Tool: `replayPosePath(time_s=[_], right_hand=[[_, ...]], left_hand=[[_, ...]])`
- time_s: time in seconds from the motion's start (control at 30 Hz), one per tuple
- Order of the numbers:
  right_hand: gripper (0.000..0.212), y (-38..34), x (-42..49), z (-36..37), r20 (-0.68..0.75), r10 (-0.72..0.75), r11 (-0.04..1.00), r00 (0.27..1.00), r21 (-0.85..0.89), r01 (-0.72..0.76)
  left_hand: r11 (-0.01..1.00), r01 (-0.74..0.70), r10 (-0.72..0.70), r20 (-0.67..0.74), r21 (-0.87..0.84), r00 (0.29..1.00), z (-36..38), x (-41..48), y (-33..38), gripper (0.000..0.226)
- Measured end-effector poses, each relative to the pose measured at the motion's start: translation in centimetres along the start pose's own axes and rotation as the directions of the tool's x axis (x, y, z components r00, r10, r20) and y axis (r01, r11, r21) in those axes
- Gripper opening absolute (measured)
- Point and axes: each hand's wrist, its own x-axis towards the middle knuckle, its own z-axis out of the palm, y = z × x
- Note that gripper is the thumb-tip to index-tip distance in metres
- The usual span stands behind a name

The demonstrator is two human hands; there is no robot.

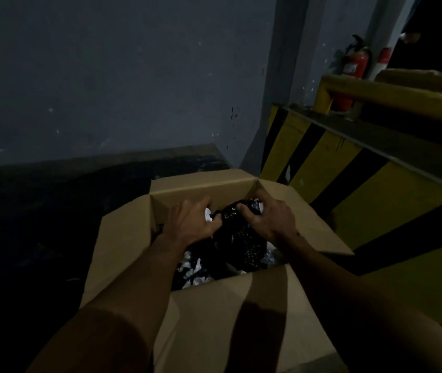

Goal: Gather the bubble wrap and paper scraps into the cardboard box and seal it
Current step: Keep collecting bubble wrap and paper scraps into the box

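L hand (pixel 190 222) & R hand (pixel 271 219) grab the bubble wrap (pixel 242 244) in the cardboard box (pixel 122 238).
The box sits on the dark floor (pixel 39 224) w/ its flaps open. The black wrap is inside, near the middle, on top of white paper scraps (pixel 193 268). Both hands reach down into the box, fingers curled tight on the wrap: L on its left edge, R on its top. A yellow & black barrier (pixel 322 168) stands just beside the box on the right.
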Motion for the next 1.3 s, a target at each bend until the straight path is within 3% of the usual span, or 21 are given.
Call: replayPosePath(time_s=[0.2,0.67,0.87,1.07,1.3], right_hand=[[0.033,1.1,3.0,2.1,0.108,0.032,0.999,0.994,-0.023,-0.029],[0.044,3.7,7.9,9.4,0.197,-0.018,0.998,0.980,-0.050,0.028],[0.042,3.4,7.7,8.9,0.232,0.046,0.984,0.972,-0.178,-0.005],[0.028,3.2,7.1,7.7,0.235,-0.003,0.997,0.972,-0.076,0.022],[0.036,2.7,5.2,4.9,0.199,-0.085,0.991,0.976,-0.087,0.104]], left_hand=[[1.000,0.024,-0.024,0.016,0.007,1.000,2.1,2.5,-1.1,0.032],[0.997,0.067,-0.069,0.043,0.044,0.997,5.5,5.5,-5.5,0.032],[0.998,0.046,-0.048,0.047,0.046,0.998,5.9,5.3,-6.3,0.041],[0.995,0.075,-0.071,0.061,-0.069,0.996,5.3,3.9,-5.6,0.035],[1.000,0.020,-0.021,0.071,0.022,0.997,2.9,2.7,-2.8,0.027]])
